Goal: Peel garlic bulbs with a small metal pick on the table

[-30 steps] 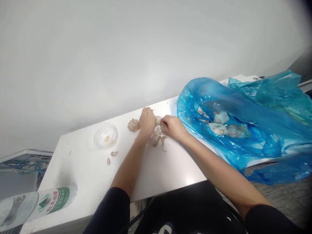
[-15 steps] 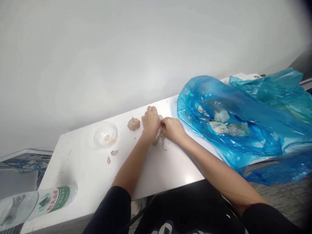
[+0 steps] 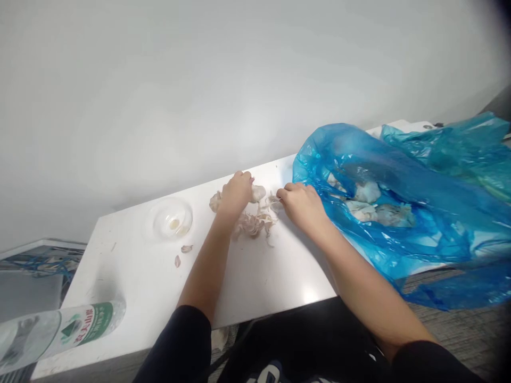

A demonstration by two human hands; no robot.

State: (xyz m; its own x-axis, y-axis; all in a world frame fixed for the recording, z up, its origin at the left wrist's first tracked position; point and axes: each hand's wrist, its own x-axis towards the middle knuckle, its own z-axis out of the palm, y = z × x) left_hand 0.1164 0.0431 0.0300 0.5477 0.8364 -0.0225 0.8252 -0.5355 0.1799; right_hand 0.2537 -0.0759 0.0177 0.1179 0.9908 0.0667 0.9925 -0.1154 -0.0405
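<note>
My left hand [image 3: 238, 192] is closed, its curled fingers against a pale garlic bulb [image 3: 258, 193] that shows at their right side; the hand covers part of it. Behind that hand, a second garlic bulb [image 3: 215, 201] is partly hidden. My right hand [image 3: 303, 203] pinches a thin strip of dry garlic skin [image 3: 274, 200] between thumb and forefinger. On the white table, a pile of papery garlic peel [image 3: 252, 225] lies between and below the hands. Two loose garlic cloves [image 3: 186, 248] rest farther left, near a clear glass bowl [image 3: 172, 219] with a small pale piece inside.
A large blue plastic bag [image 3: 399, 234] lies open at the right, with several garlic bulbs [image 3: 361, 210] in it. A greenish plastic bag [image 3: 451, 143] is behind it. A clear water bottle [image 3: 56, 332] lies at the front left. The wall [image 3: 199, 96] borders the table's far edge.
My hands have moved apart: the left slightly left, the right to the right with the strip of skin. The peel pile between them now shows.
</note>
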